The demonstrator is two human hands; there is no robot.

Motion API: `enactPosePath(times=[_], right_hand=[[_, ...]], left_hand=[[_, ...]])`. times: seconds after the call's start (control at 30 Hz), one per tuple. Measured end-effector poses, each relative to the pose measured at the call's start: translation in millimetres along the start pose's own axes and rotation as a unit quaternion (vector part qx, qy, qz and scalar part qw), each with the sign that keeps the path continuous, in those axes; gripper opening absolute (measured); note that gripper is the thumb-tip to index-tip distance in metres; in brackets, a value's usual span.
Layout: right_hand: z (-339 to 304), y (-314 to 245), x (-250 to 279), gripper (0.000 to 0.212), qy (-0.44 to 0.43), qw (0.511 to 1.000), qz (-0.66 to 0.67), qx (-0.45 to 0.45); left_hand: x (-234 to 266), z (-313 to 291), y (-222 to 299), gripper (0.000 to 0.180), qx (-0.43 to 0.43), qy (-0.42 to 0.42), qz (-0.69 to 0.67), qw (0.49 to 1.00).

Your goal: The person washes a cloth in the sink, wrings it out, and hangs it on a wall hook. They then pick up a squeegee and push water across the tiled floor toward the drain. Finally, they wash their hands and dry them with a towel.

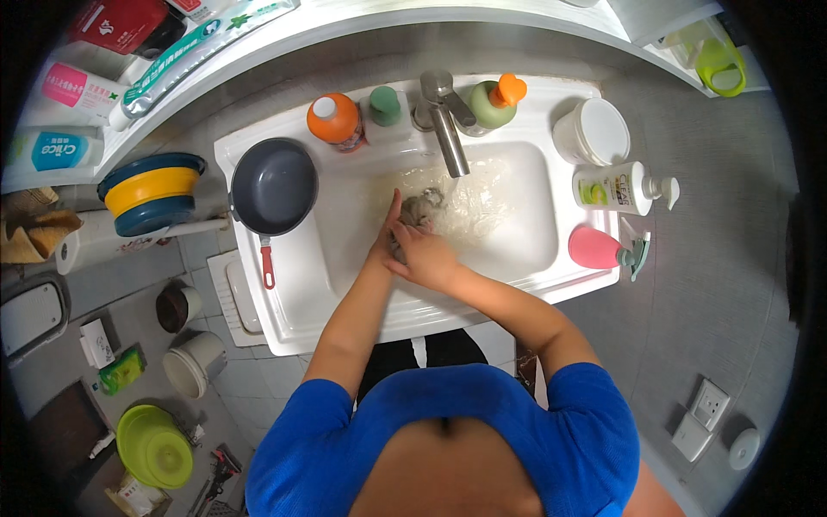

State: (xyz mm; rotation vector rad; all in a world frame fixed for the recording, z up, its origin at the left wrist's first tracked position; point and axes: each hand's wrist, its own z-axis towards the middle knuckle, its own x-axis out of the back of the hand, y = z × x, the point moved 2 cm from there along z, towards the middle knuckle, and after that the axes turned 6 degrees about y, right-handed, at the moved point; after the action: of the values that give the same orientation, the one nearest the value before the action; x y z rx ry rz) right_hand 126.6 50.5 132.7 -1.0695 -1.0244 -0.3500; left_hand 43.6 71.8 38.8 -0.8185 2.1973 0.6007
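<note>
Over the white sink basin [517, 246], my two hands meet around a wet grey bundle that looks like a cloth [421, 209]. My left hand [389, 231] is at its left side, one finger pointing up and the others mostly hidden. Crossing from the right, my right hand [425, 258] lies with bent fingers against the bundle and the left hand. Just above, the metal faucet [450, 142] points down into the basin, where rippling water [482, 207] spreads to the right of the bundle.
A grey pan [276, 185] with a red handle rests on the sink's left ledge. Behind stand an orange bottle [334, 121] and a green bottle [493, 105]. Along the right rim are a white tub [594, 132], a white pump bottle [612, 188] and a pink bottle [594, 247].
</note>
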Motion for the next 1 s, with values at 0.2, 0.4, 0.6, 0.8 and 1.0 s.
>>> enactPosePath(times=[0.2,0.4,0.6,0.8,1.0], right_hand=[[9,46,-16,0.017,-0.041,0.988,-0.137,0.055],[22,88,-5,0.016,-0.023,0.987,-0.095,-0.128],[-31,158,-28,0.058,-0.211,0.921,-0.218,-0.244],[-36,156,-55,0.049,-0.215,0.897,-0.169,-0.348],[-8,86,-44,0.046,-0.107,0.961,0.226,-0.115]], left_hand=[[12,18,-13,0.014,-0.038,-0.163,-0.074,0.983],[13,19,-9,0.022,-0.206,0.237,0.127,0.941],[60,-12,3,0.041,-0.305,0.318,0.612,0.657],[94,6,-16,0.072,-0.286,0.285,0.641,0.653],[-16,-23,-10,0.055,-0.077,0.114,0.096,0.986]])
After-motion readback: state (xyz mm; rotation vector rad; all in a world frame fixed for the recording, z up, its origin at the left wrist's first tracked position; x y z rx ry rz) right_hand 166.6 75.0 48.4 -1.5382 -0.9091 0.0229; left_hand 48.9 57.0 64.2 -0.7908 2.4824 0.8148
